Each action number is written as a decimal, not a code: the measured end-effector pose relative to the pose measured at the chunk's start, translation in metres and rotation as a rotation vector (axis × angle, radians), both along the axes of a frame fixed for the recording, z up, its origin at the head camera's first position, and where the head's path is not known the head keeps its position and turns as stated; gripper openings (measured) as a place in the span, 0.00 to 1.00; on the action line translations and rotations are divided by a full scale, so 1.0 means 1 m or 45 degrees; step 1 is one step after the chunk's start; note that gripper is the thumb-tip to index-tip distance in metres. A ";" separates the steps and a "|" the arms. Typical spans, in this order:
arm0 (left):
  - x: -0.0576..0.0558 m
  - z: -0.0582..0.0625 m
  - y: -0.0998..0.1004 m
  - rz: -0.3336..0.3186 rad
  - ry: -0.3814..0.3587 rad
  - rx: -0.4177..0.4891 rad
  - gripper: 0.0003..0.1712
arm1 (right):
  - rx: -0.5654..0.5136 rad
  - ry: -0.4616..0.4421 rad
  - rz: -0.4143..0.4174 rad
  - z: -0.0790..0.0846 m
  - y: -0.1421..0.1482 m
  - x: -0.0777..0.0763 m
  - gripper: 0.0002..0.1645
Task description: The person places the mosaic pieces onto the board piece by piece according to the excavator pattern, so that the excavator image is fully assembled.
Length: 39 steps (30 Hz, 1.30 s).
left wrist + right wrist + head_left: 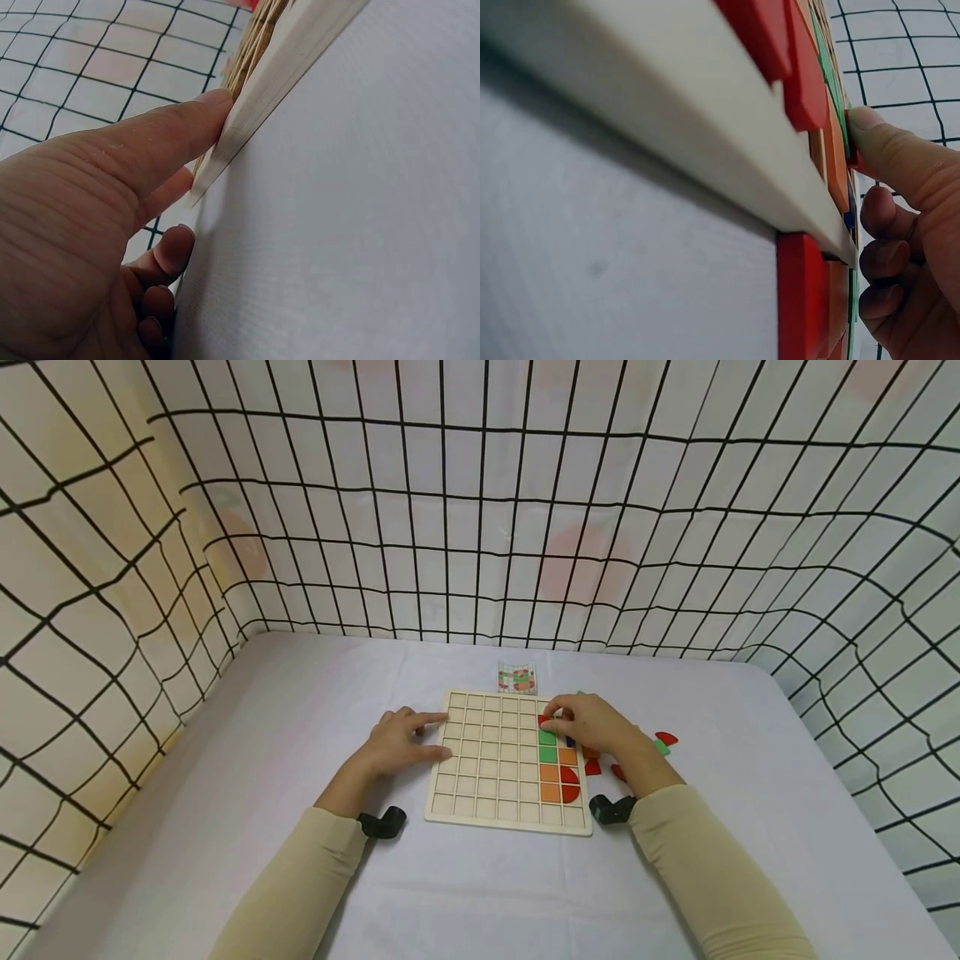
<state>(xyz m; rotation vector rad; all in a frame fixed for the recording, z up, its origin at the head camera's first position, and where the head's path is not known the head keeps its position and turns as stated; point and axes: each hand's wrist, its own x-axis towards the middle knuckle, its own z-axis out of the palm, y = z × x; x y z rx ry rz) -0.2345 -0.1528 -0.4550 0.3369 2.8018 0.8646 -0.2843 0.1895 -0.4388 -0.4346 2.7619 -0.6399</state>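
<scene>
A pale wooden grid board (480,785) lies on the white cloth. My left hand (393,745) is at its left side, with the straight thumb and index finger touching the edge; the left wrist view shows the thumb (180,127) against the wooden rim. Over the upper right cells, my right hand (596,722) pinches a small red tile (543,721) between thumb and fingers, low at the board. Below it in the same column sit green tiles (548,746) and orange tiles (550,783). Red curved tiles (570,785) fill cells beside the orange ones. A dark blue tile (570,742) is partly hidden.
Loose tiles lie right of the board, among them a red quarter-round (666,738) and a green one (662,747), some under the right forearm. A printed pattern card (517,678) lies behind the board. Black wire mesh (480,493) encloses the back and sides.
</scene>
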 end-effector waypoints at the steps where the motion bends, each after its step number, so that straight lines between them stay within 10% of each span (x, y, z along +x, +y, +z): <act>1: 0.000 0.000 0.000 0.002 -0.001 0.000 0.40 | 0.000 -0.008 -0.014 0.000 0.000 0.000 0.19; 39: -0.001 0.000 0.000 0.004 -0.007 -0.013 0.41 | -0.024 -0.048 -0.078 0.014 0.038 0.012 0.08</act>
